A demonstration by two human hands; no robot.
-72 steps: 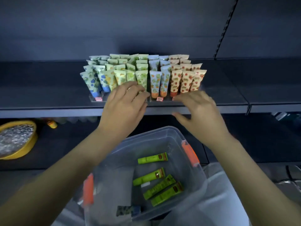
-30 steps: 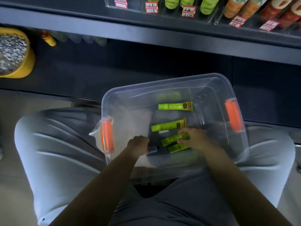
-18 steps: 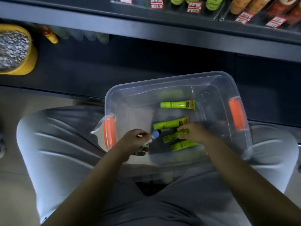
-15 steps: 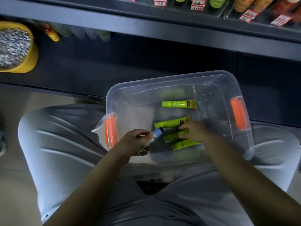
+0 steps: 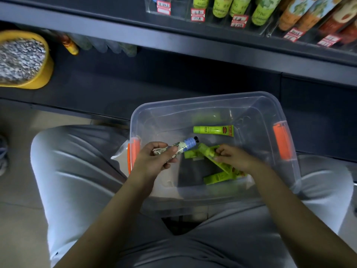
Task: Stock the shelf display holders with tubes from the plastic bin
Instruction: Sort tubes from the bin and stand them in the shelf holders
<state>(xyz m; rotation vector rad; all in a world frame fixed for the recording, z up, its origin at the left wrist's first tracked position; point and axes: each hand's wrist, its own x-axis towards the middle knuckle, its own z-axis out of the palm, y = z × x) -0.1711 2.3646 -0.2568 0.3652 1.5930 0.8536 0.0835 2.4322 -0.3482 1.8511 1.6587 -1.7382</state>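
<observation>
A clear plastic bin [image 5: 195, 105] with orange handles rests on my lap. My left hand [image 5: 154, 161] grips a patterned tube with a blue cap [image 5: 181, 147], lifted over the bin's left side. My right hand [image 5: 233, 157] pinches a green tube [image 5: 207, 153] near the bin's floor. One green tube [image 5: 213, 130] lies alone toward the far wall, and another green tube [image 5: 218, 177] lies below my right hand. A third is partly hidden under the held ones. The clear display holders [image 5: 222, 18] on the shelf above hold standing tubes.
The dark shelf edge [image 5: 154, 38] runs across the top, with red price tags [image 5: 238, 21] on the holders. A yellow bowl [image 5: 43, 74] of speckled grains sits on the lower shelf at left. My grey-trousered knees flank the bin.
The view dropped from the shelf to the bin. My left hand picked up the blue-capped tube and raised it. My right hand closed on a green tube and tilted it up.
</observation>
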